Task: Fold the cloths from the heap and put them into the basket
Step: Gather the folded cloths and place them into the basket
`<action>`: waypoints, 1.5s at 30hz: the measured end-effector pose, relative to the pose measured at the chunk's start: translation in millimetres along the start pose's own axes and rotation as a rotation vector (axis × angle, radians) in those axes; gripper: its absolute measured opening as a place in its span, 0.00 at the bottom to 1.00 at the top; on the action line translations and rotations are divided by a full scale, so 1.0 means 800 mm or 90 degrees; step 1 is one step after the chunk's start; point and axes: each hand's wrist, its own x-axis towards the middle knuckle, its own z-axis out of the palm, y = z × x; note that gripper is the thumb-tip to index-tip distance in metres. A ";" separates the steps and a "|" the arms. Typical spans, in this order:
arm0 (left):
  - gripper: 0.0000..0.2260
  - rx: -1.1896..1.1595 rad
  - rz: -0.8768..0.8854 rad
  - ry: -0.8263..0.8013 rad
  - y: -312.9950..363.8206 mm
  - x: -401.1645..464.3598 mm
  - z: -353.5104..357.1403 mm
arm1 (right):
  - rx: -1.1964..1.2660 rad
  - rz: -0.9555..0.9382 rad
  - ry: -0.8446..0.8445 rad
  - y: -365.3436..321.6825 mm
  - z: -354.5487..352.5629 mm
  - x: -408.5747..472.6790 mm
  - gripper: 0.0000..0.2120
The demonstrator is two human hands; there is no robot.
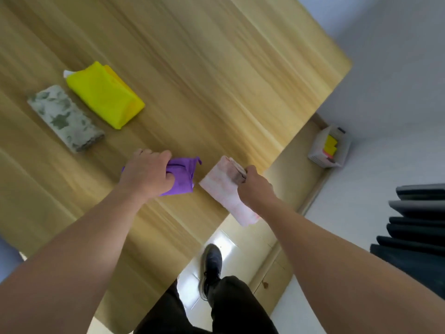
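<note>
- My left hand (147,173) is gripping the folded purple cloth (181,175) on the desk (216,80).
- My right hand (252,186) is pinching the pink cloth (222,186) at the desk edge.
- I am keeping both folds tight while carrying them to the basket (320,157) on the floor, well apart.

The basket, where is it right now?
In the head view the basket sits on the floor at the right, beyond the table, against the wall.

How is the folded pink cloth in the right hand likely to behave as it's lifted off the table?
Probably floppy: the pink cloth is soft layered fabric, and its near end already overhangs the table edge. The right hand grips one side only, so the free end may sag or unfold. It is likely light and unlikely to roll.
</note>
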 end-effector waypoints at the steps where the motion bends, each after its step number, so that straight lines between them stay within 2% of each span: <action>1: 0.04 -0.019 -0.015 -0.005 0.011 0.004 -0.001 | -0.035 -0.008 0.002 0.009 -0.002 -0.003 0.07; 6: 0.03 -0.045 0.068 -0.003 0.119 0.050 0.002 | -0.068 0.039 0.020 0.103 -0.033 -0.009 0.05; 11: 0.07 -0.058 0.211 -0.076 0.263 0.109 0.010 | 0.033 0.123 0.039 0.216 -0.074 -0.014 0.07; 15: 0.08 -0.074 0.283 -0.146 0.381 0.150 0.012 | 0.074 0.136 -0.004 0.309 -0.113 -0.013 0.10; 18: 0.08 -0.024 0.321 -0.175 0.455 0.184 0.014 | 0.084 0.145 -0.027 0.377 -0.138 -0.006 0.09; 22: 0.05 0.014 0.301 -0.184 0.528 0.232 0.014 | 0.055 0.130 -0.026 0.438 -0.164 0.022 0.09; 29: 0.03 -0.013 0.316 -0.232 0.635 0.323 0.008 | 0.035 0.174 -0.043 0.497 -0.225 0.108 0.18; 32: 0.05 -0.012 0.311 -0.251 0.667 0.382 0.003 | 0.019 0.168 -0.018 0.516 -0.261 0.159 0.16; 34: 0.08 -0.012 0.344 -0.261 0.692 0.437 -0.002 | 0.020 0.172 0.023 0.529 -0.293 0.194 0.15; 37: 0.11 -0.031 0.365 -0.234 0.726 0.513 -0.018 | 0.035 0.184 0.024 0.545 -0.347 0.230 0.12; 41: 0.11 -0.069 0.379 -0.229 0.777 0.598 -0.030 | 0.002 0.185 0.063 0.570 -0.410 0.286 0.12; 45: 0.11 -0.071 0.407 -0.227 0.830 0.648 -0.029 | 0.040 0.179 0.072 0.590 -0.448 0.324 0.11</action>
